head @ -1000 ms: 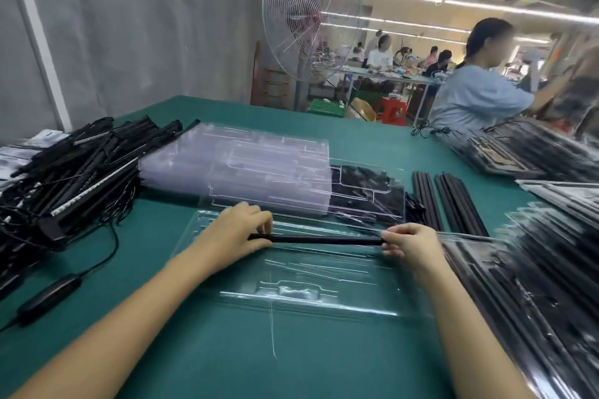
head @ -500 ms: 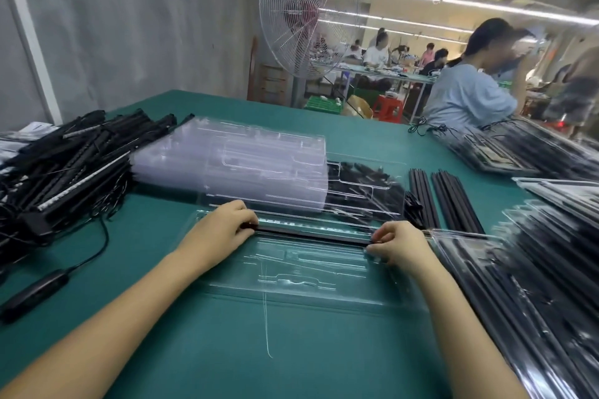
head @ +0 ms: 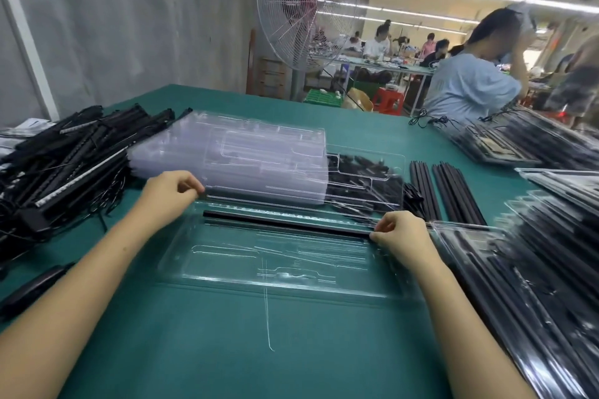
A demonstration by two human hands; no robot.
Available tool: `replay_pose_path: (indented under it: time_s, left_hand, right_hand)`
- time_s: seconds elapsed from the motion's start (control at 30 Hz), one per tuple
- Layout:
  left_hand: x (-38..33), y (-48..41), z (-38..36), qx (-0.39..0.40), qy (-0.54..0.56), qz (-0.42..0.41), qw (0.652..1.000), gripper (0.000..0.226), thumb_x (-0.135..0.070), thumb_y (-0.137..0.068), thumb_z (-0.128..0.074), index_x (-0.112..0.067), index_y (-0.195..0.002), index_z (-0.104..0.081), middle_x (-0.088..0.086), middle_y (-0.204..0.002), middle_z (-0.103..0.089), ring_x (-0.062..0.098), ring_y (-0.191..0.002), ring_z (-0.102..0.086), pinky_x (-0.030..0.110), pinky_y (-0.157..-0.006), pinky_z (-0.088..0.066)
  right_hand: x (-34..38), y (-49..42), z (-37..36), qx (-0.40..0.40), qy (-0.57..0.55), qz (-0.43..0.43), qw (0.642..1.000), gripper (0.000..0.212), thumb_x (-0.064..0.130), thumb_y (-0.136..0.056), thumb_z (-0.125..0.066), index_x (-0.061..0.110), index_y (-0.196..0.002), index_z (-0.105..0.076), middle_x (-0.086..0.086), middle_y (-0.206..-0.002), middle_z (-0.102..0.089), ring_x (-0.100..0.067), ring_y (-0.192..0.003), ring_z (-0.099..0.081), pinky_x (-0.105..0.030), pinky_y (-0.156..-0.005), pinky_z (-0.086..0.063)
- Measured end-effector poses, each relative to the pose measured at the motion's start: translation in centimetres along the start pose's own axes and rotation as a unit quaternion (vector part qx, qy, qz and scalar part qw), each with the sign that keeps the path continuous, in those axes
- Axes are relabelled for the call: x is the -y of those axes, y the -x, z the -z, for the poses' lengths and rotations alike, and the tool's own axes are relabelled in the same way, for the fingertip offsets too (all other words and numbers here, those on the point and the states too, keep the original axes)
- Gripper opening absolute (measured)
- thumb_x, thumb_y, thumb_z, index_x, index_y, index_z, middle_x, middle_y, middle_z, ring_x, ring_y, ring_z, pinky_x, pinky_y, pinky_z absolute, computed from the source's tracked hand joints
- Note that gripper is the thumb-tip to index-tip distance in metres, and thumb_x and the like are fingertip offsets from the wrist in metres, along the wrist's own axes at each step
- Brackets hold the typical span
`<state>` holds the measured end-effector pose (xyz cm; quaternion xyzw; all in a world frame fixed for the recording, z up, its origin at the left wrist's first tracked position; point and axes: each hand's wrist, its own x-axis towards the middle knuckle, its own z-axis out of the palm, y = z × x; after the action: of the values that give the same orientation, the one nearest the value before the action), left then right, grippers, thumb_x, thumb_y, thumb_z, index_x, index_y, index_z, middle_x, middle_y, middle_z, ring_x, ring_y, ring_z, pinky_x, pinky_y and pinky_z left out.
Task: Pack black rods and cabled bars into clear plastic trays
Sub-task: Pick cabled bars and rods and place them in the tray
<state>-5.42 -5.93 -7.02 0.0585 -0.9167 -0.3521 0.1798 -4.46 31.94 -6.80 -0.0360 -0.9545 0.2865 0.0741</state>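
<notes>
Nearest, the green tabletop (head: 291, 350) is crossed by both forearms, and on it lies the clear tray (head: 227, 282), its front pockets not yet filled; a second ago a black rod (head: 285, 223) was held above the plastic between the two grips, and half a second ago both were pressing it down along the tray's far channel; now it lies flat in that channel, seated along its length as far as I can judge; the right grip (head: 400, 235) still has curled fingers pinching the rod's right end, while the left grip (head: 173, 188) has let go of the left end and moved beyond it to the tray's far-left corner, fingers curled at the rim, though whether they nip anything I cannot tell; so one rod looks placed, and the tray wants more pieces; behind it sits the stack of empty trays (head: 259, 155), to the right the loose rods (head: 457, 194), on the left the heap of cabled bars (head: 74, 165), probably the next source; far off stands a fan (head: 301, 3).
</notes>
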Motion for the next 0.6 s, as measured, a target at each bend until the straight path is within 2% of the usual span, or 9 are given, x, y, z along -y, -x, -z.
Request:
replay_pose_path:
  time_s: [0.07,0.13,0.23,0.33,0.43,0.5,0.6]
  left_hand:
    - [0.7,-0.5,0.4,0.005,-0.004,0.034,0.999,0.019,-0.007,-0.085,-0.060,-0.022,-0.077,-0.068,-0.005,-0.072,-0.065,0.013,-0.068,-0.060,0.022,-0.055,-0.041]
    - [0.9,-0.6,0.3,0.061,0.028,0.088,0.994,0.007,-0.016,-0.088,-0.063,-0.015,-0.082,-0.062,0.002,-0.078,-0.066,0.017,-0.068,-0.064,0.025,-0.051,-0.046]
    - [0.9,-0.1,-0.3,0.143,0.008,0.098,0.985,0.023,-0.038,-0.086,-0.065,-0.016,-0.084,-0.058,0.000,-0.083,-0.065,0.017,-0.068,-0.064,0.026,-0.054,-0.047]
    - [0.8,0.4,-0.8,0.133,0.004,0.072,0.988,0.028,-0.042,-0.083,-0.068,-0.015,-0.085,-0.061,-0.002,-0.079,-0.068,0.014,-0.062,-0.062,0.028,-0.061,-0.048]
    - [0.8,0.6,-0.9,0.128,0.030,0.069,0.989,0.024,-0.038,-0.084,-0.068,-0.014,-0.084,-0.062,-0.002,-0.072,-0.069,0.012,-0.056,-0.059,0.024,-0.055,-0.044]
    - [0.9,0.6,-0.9,0.126,0.044,0.066,0.989,0.023,-0.034,-0.085,-0.068,-0.013,-0.083,-0.061,-0.001,-0.069,-0.068,0.012,-0.053,-0.057,0.023,-0.052,-0.040]
    - [1.3,0.4,-0.9,0.125,0.076,0.071,0.987,0.020,-0.028,-0.085,-0.069,-0.010,-0.083,-0.061,0.002,-0.068,-0.067,0.012,-0.051,-0.054,0.024,-0.050,-0.039]
  right_hand:
    - [-0.1,-0.1,0.0,-0.003,0.009,0.004,1.000,0.009,0.016,-0.081,-0.072,0.008,-0.082,-0.069,0.002,-0.069,-0.061,-0.005,-0.062,-0.055,-0.021,-0.057,-0.044]
    - [-0.2,0.0,0.0,-0.008,0.017,0.009,1.000,0.008,0.017,-0.081,-0.072,0.010,-0.080,-0.068,0.002,-0.069,-0.061,-0.006,-0.063,-0.055,-0.021,-0.055,-0.042]
    - [-0.1,0.0,-0.1,-0.005,0.016,0.013,1.000,0.006,0.015,-0.081,-0.071,0.009,-0.081,-0.068,0.002,-0.069,-0.061,-0.008,-0.062,-0.055,-0.017,-0.053,-0.040]
    - [-0.1,-0.1,-0.2,-0.002,0.015,0.020,1.000,0.006,0.014,-0.081,-0.070,0.008,-0.083,-0.070,0.001,-0.070,-0.063,-0.010,-0.065,-0.057,-0.020,-0.057,-0.042]
    - [-0.3,0.0,0.1,-0.006,-0.020,0.020,1.000,0.006,0.010,-0.082,-0.067,0.010,-0.080,-0.072,0.000,-0.070,-0.064,-0.010,-0.062,-0.058,-0.027,-0.068,-0.050]
    - [-0.4,0.2,0.2,-0.038,-0.071,0.028,0.996,0.011,0.009,-0.084,-0.064,0.013,-0.076,-0.071,0.003,-0.066,-0.063,-0.005,-0.054,-0.057,-0.025,-0.062,-0.050]
    - [-0.4,0.4,0.6,-0.174,-0.136,0.027,0.975,0.011,0.009,-0.087,-0.060,0.012,-0.081,-0.069,-0.002,-0.076,-0.066,-0.017,-0.066,-0.061,-0.020,-0.060,-0.046]
